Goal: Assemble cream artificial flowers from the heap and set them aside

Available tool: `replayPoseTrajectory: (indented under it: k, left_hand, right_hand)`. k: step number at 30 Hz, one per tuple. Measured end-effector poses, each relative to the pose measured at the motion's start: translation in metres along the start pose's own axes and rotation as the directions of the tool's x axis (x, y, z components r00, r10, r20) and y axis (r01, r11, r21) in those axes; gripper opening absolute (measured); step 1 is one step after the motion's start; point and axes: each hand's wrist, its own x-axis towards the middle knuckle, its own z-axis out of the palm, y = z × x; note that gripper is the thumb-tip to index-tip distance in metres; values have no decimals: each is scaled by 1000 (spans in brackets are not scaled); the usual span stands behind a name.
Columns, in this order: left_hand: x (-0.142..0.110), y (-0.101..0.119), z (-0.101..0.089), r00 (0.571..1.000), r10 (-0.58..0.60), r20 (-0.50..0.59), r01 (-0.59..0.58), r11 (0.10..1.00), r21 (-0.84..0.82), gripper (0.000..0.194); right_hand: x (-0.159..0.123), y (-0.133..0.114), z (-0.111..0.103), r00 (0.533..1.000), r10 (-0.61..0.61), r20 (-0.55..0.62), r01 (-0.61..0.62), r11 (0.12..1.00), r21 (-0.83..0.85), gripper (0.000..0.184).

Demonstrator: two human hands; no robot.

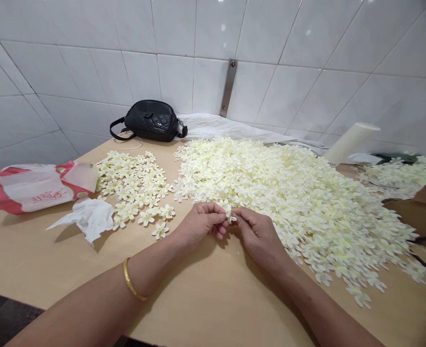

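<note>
My left hand and my right hand meet at the middle of the table, their fingertips pinching a small cream artificial flower between them. A gold bangle circles my left wrist. Right behind my hands lies a large heap of cream artificial flowers, nearly touching my right hand. To the left is a smaller, spread-out group of the same flowers, with separate blossoms near my left hand.
The pale wooden table also bears crumpled tissue, a red-and-white plastic bag, and a black quilted handbag. A white cloth and a cream cylinder stand against the tiled wall. More flowers lie at far right.
</note>
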Motion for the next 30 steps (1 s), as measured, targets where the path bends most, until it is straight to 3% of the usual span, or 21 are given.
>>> replayPoseTrajectory:
  k: [6,11,19,26,30]
  left_hand:
    - [0,1,0,1000,-3,-13,2,999,-35,7]
    - [-1,3,4,995,-11,-97,9,1000,-25,5]
    - [1,4,-1,982,56,-181,-54,998,17,9]
    - [0,6,-1,959,173,-226,-139,978,159,12]
    - [0,4,-1,958,182,-220,-142,972,185,10]
  right_hand:
    - [0,2,-1,996,49,-81,-48,999,20,22]
    - [1,5,-4,979,117,-166,-114,993,28,19]
    - [6,9,-13,955,235,-181,-165,927,336,20]
    - [5,7,-14,958,211,-193,-140,934,328,21]
    - [7,6,-21,956,189,-224,-89,916,392,21]
